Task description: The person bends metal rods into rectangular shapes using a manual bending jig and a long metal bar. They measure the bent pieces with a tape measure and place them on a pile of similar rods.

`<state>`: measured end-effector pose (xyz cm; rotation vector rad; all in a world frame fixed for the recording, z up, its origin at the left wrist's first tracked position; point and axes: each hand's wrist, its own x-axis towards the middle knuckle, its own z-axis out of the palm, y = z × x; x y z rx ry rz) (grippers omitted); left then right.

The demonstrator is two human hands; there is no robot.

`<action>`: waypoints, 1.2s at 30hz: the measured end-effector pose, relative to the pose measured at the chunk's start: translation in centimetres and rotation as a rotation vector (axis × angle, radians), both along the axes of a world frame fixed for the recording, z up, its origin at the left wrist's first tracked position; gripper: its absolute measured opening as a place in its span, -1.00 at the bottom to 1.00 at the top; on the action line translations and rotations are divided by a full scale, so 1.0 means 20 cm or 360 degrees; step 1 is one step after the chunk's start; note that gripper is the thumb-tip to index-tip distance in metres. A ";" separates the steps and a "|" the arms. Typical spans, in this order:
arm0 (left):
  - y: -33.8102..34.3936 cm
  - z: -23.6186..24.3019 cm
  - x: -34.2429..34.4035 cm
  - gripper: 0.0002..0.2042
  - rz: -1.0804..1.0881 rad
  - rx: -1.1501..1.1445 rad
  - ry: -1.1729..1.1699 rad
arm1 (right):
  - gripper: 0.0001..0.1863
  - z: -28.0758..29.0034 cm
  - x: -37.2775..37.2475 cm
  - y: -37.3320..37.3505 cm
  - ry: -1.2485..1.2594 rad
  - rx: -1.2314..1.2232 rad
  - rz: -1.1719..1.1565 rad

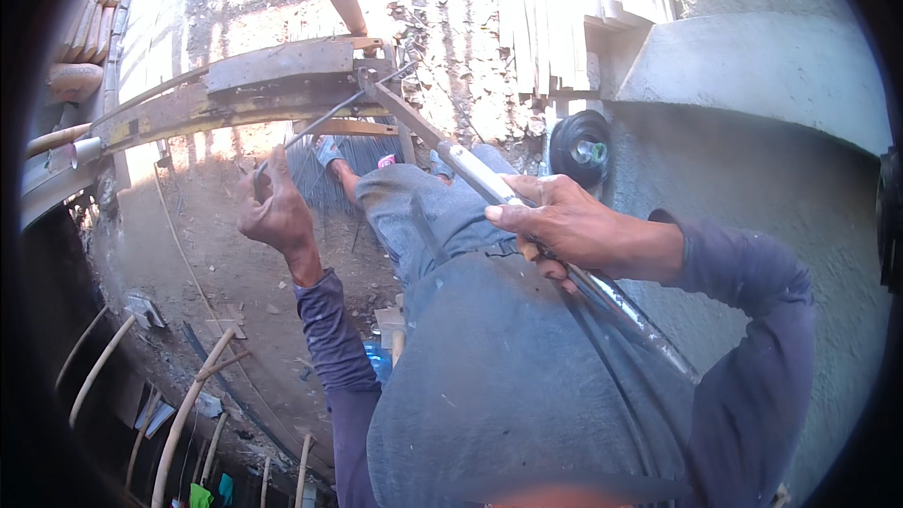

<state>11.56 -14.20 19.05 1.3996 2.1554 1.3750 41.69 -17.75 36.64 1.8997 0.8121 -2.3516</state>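
A: What's the main item & where?

B: A long metal bar (475,169), held in the R hand (583,221). Its long axis is diagonal: from the R fingers it runs fwd & left to the far tip, and back & right to the near end, beside the wearer's grey top (499,367).

A: R fingers' state?

B: Clenched round the bar, thumb across it.

A: And at the far tip?

B: A thin metal rod (329,116), crossing the bar at an angle by the end of a narrow wooden tabletop (160,120). All fwd & left of the R fingers.

A: Which hand's nearer the rod?

B: The L hand (279,212), by far. Key relation: the rod slants fwd & right from just by the L fingertips to the bar's tip.

A: L fingers gripping?

B: Curled, but can't tell if they grasp the rod or only sit next to it.

A: Further out?

B: Bundle of thin rods (315,179) low down, right of the L fingers. Round black tub (564,141) w/ clear bottle (591,152), fwd of the R fingers. Pale boards (550,19) beyond.
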 end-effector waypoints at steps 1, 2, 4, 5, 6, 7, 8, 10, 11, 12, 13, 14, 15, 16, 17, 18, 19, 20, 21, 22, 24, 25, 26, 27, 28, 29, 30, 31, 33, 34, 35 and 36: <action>-0.01 -0.01 0.00 -0.80 0.0024 0.0003 -0.0045 | -0.36 0.00 -0.02 0.00 -0.0023 0.0009 0.0016; -0.01 -0.01 0.00 -0.80 0.0048 0.0001 -0.0092 | -0.37 0.00 -0.04 0.01 -0.0050 0.0029 0.0039; -0.04 -0.02 0.01 -0.79 0.0074 0.0049 -0.0155 | -0.40 0.01 -0.08 -0.01 -0.0087 0.0050 0.0059; -0.05 -0.02 0.01 -0.80 0.0107 0.0008 -0.0148 | -0.42 0.01 -0.10 -0.03 -0.0097 0.0059 0.0056; -0.07 -0.02 0.01 -0.80 0.0107 0.0011 -0.0131 | -0.44 0.00 -0.12 -0.03 -0.0130 0.0040 0.0050; -0.08 -0.02 0.01 -0.81 0.0143 -0.0020 -0.0136 | -0.44 0.00 -0.13 -0.04 -0.0122 0.0095 0.0065; -0.09 -0.02 0.02 -0.81 0.0121 0.0039 -0.0163 | -0.44 0.00 -0.14 -0.05 -0.0132 0.0116 0.0082; -0.12 -0.02 0.03 -0.82 0.0113 0.0086 -0.0229 | -0.44 -0.01 -0.16 -0.07 -0.0150 0.0125 0.0116; -0.13 -0.01 0.03 -0.82 0.0127 0.0057 -0.0264 | -0.44 -0.01 -0.16 -0.07 -0.0165 0.0121 0.0131; -0.14 -0.01 0.04 -0.83 0.0118 0.0041 -0.0281 | -0.45 -0.01 -0.16 -0.07 -0.0194 0.0122 0.0144; -0.15 0.00 0.05 -0.83 0.0131 -0.0008 -0.0296 | -0.45 -0.01 -0.16 -0.07 -0.0177 0.0122 0.0151; -0.16 0.00 0.07 -0.83 0.0123 0.0009 -0.0346 | -0.46 -0.01 -0.15 -0.08 -0.0169 0.0131 0.0159; -0.17 0.01 0.08 -0.83 0.0134 -0.0009 -0.0393 | -0.46 -0.01 -0.15 -0.08 -0.0157 0.0137 0.0166; -0.18 0.01 0.09 -0.83 0.0124 0.0018 -0.0396 | -0.46 -0.01 -0.14 -0.08 -0.0159 0.0135 0.0164; -0.19 0.02 0.10 -0.82 0.0150 -0.0034 -0.0398 | -0.46 -0.01 -0.13 -0.09 -0.0163 0.0134 0.0161; -0.19 0.03 0.10 -0.80 0.0160 -0.0041 -0.0354 | -0.46 -0.02 -0.13 -0.09 -0.0165 0.0137 0.0162; -0.20 0.02 0.10 -0.79 0.0160 -0.0038 -0.0317 | -0.47 -0.02 -0.12 -0.10 -0.0158 0.0142 0.0144; -0.18 0.02 0.08 -0.75 0.0105 -0.0098 -0.0301 | -0.48 -0.03 -0.11 -0.10 -0.0157 0.0152 0.0137; -0.15 0.01 0.03 -0.72 0.0037 -0.0172 -0.0292 | -0.49 -0.04 -0.11 -0.10 -0.0191 0.0146 0.0147; -0.14 0.00 -0.01 -0.69 -0.0027 -0.0257 -0.0280 | -0.56 -0.05 -0.09 -0.10 -0.0111 0.0148 0.0078; -0.08 -0.07 -0.10 -0.69 -0.0189 -0.0195 -0.0467 | -0.67 -0.08 -0.05 -0.06 -0.0045 0.0145 -0.0005; -0.03 -0.11 -0.15 -0.69 -0.0347 -0.0045 -0.0523 | -0.71 -0.08 -0.03 -0.05 -0.0050 0.0200 0.0029; 0.03 -0.16 -0.22 -0.70 -0.0240 -0.0240 -0.0610 | -0.75 -0.09 0.01 -0.04 -0.0067 0.0243 0.0054; 0.08 -0.20 -0.31 -0.72 -0.0215 -0.0334 -0.0664 | -0.77 -0.10 0.05 -0.04 -0.0062 0.0294 0.0070; 0.11 -0.25 -0.38 -0.73 -0.0175 -0.0463 -0.0759 | -0.75 -0.12 0.08 -0.05 -0.0085 0.0305 -0.0007; 0.12 -0.29 -0.46 -0.74 -0.0228 -0.0470 -0.0924 | -0.73 -0.14 0.12 -0.06 -0.0101 0.0397 0.0032; 0.15 -0.33 -0.53 -0.75 -0.0278 -0.0496 -0.1126 | -0.72 -0.17 0.18 -0.07 -0.0120 0.0496 0.0061; 0.17 -0.36 -0.58 -0.76 -0.0236 -0.0606 -0.1339 | -0.70 -0.20 0.23 -0.07 -0.0150 0.0598 0.0086; 0.21 -0.40 -0.64 -0.74 -0.0400 -0.0446 -0.1231 | -0.59 -0.30 0.34 -0.10 -0.0414 0.0871 0.0293; 0.26 -0.40 -0.65 -0.73 -0.0419 -0.0452 -0.1124 | -0.55 -0.38 0.36 -0.11 -0.0469 0.1066 0.0329; 0.30 -0.40 -0.65 -0.72 -0.0374 -0.0498 -0.1013 | -0.51 -0.45 0.38 -0.12 -0.0524 0.1257 0.0367; 0.34 -0.38 -0.63 -0.72 -0.0441 -0.0419 -0.0736 | -0.39 -0.52 0.41 -0.14 -0.0585 0.1420 0.0386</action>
